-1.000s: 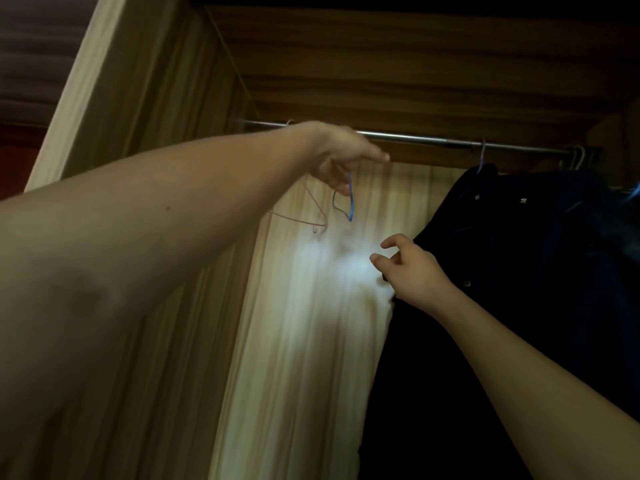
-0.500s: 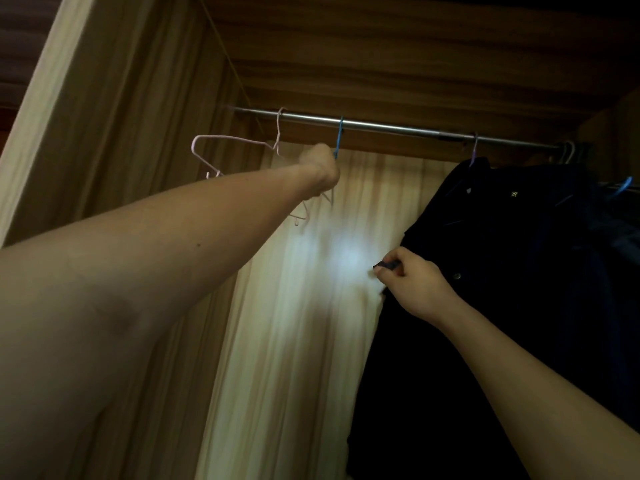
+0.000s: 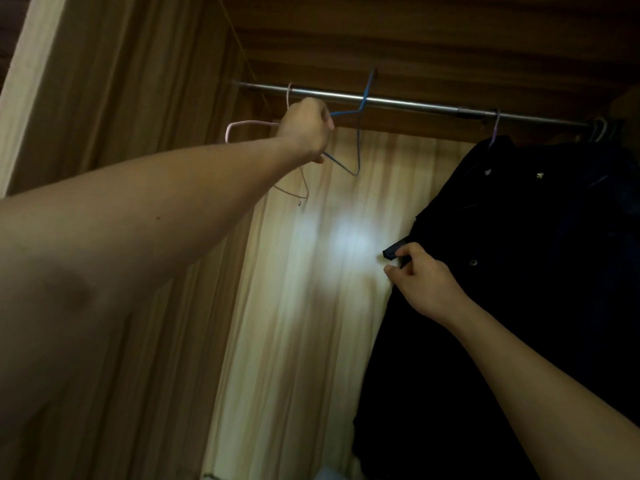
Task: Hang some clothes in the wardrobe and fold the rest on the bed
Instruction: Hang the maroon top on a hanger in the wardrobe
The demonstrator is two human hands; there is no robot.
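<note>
Just below the rail (image 3: 415, 105), our left hand (image 3: 306, 131) grips the blue hanger (image 3: 358, 147); farther right our right hand (image 3: 426, 282) pinches the hung dark garment (image 3: 519, 237); tugging may snag the pink hanger (image 3: 242, 124).

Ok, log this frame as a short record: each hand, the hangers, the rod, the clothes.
left hand: raised by the rod, fingers curled round the blue hanger
blue hanger: bare, tilted, hook at the rod
pink hanger: bare, hook over the rod, partly behind the left hand
right hand: pinches the edge of the dark garment
dark garment: hangs from the rod on a purple hanger
unclear: whether the left hand also holds the pink hanger
</note>
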